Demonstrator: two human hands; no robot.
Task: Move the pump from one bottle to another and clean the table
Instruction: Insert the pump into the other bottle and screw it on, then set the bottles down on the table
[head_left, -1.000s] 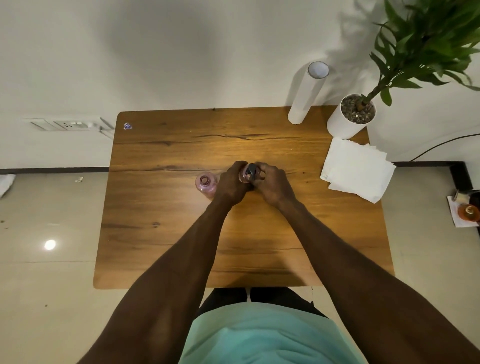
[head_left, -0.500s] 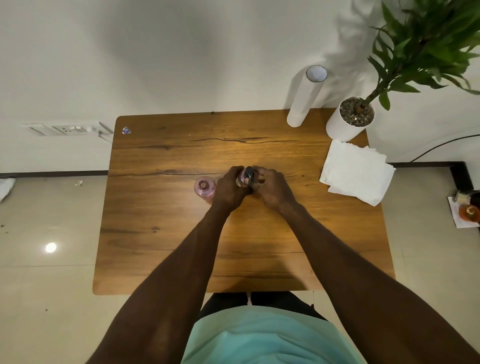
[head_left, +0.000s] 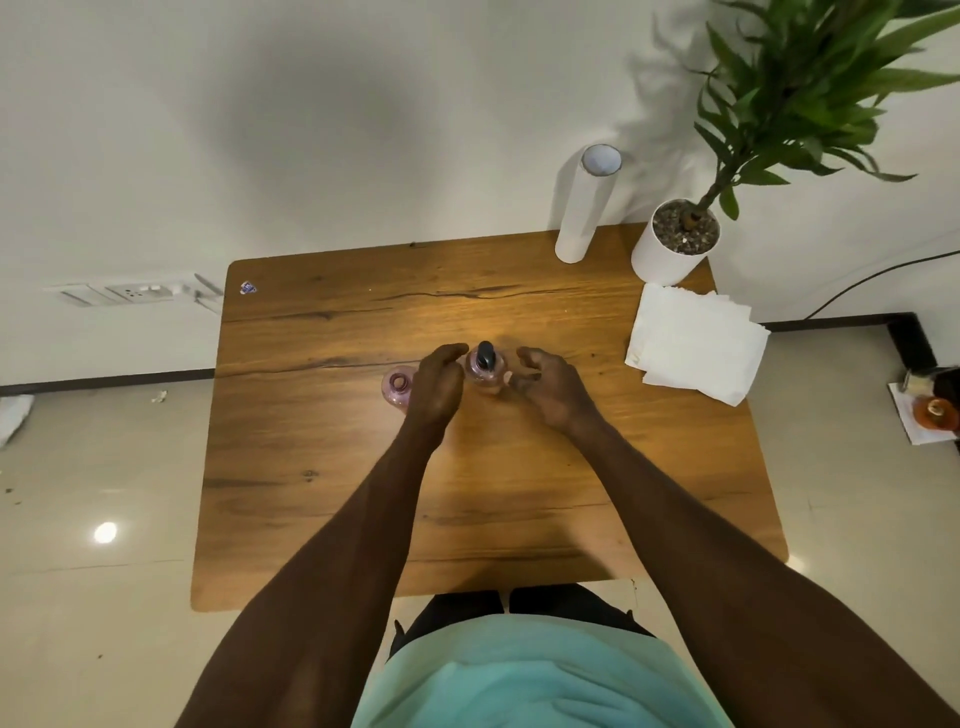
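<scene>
A pink bottle (head_left: 485, 378) stands upright in the middle of the wooden table (head_left: 322, 467) with a dark pump (head_left: 486, 355) on its top. My left hand (head_left: 437, 385) is just left of it, fingers spread, its fingertips near the bottle's side. My right hand (head_left: 549, 382) is a little to the right, open and apart from the bottle. A second pink bottle (head_left: 398, 385) with an open neck stands left of my left hand, partly hidden by it.
A stack of white paper napkins (head_left: 696, 340) lies at the table's right edge. A white potted plant (head_left: 675, 244) and a tall white roll (head_left: 587, 208) stand at the back right. A small sticker (head_left: 248, 287) sits at the back left corner.
Both hands were closed around the bottle and pump; now they have opened and drawn apart, leaving the pump on the bottle, standing free.
</scene>
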